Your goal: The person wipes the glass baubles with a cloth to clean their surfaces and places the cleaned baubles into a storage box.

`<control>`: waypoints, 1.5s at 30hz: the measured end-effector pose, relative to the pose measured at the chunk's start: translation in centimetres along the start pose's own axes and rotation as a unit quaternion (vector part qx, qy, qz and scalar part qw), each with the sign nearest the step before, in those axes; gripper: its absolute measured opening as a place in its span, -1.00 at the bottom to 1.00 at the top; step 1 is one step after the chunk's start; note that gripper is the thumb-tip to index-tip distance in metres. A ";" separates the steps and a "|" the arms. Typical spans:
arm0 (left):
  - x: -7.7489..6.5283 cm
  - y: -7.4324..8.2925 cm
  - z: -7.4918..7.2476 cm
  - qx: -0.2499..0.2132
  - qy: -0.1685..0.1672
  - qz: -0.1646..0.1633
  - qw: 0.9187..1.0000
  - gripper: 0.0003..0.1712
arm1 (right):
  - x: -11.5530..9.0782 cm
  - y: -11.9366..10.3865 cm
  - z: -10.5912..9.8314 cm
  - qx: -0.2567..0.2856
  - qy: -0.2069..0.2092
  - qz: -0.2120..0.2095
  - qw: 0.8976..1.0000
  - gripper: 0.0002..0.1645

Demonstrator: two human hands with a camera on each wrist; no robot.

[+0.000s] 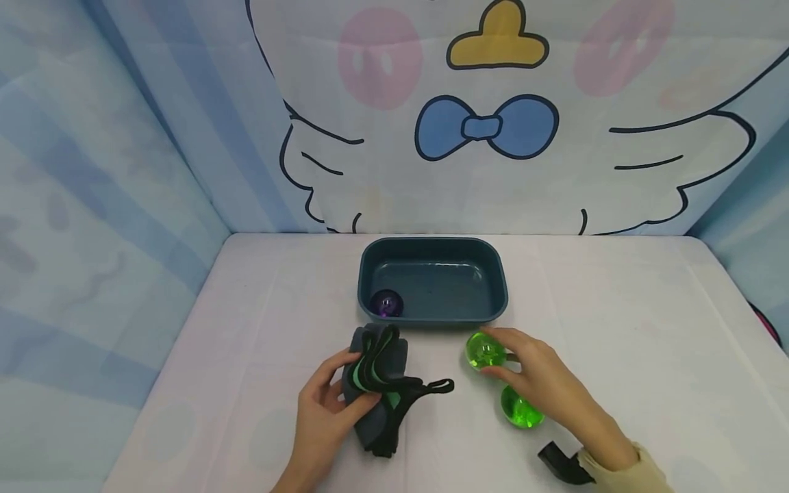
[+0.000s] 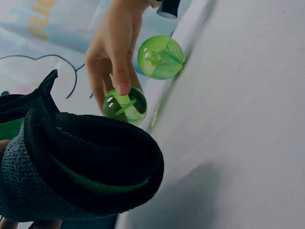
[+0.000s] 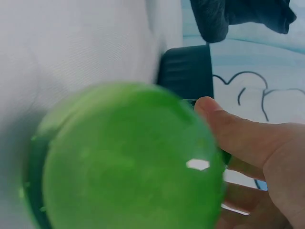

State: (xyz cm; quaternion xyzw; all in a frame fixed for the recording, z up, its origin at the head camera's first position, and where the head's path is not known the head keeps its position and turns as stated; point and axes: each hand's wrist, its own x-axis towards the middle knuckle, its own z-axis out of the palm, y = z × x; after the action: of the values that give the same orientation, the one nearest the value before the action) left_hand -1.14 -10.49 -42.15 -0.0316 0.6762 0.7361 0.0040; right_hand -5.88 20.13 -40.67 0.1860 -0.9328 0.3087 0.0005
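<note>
My left hand (image 1: 323,414) grips a folded dark grey fabric bundle (image 1: 374,428) with black edging, a green inner side and a loop that sticks out to the right. The bundle (image 2: 90,167) fills the lower left of the left wrist view; its exact kind is unclear. Between thumb and fingers, my right hand (image 1: 545,376) pinches a clear green ball (image 1: 484,350) just in front of the tray's right corner. A second green ball (image 1: 520,409) lies on the table beneath that hand, and it looms large and blurred in the right wrist view.
A dark teal rectangular tray (image 1: 444,320) stands at the back of the table, with a purple ball (image 1: 387,302) in its front left corner. Patterned cloth walls (image 1: 481,192) rise behind and beside the white table (image 1: 647,329). The right wrist carries a black camera mount (image 1: 564,465).
</note>
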 end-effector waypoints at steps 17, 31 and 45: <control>1.2 0.7 1.2 -0.034 -0.080 0.051 0.995 -0.36 | 1.2 -4.4 -1.0 0.116 -0.003 -0.015 0.993 -0.27; 1.8 1.0 2.3 -0.040 -0.118 0.064 0.990 -0.36 | 2.3 -7.0 -1.4 0.207 -0.011 -0.051 0.977 -0.27; 2.1 0.6 2.7 -0.027 -0.139 0.147 0.979 -0.18 | 2.6 -7.8 -0.2 0.267 -0.028 -0.024 0.963 -0.36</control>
State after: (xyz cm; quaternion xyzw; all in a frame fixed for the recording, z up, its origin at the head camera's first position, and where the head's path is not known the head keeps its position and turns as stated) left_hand -3.40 -7.94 -41.41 0.1709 0.6461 0.7438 -0.0110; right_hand -5.66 13.57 -35.66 0.2104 -0.8115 0.5410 -0.0679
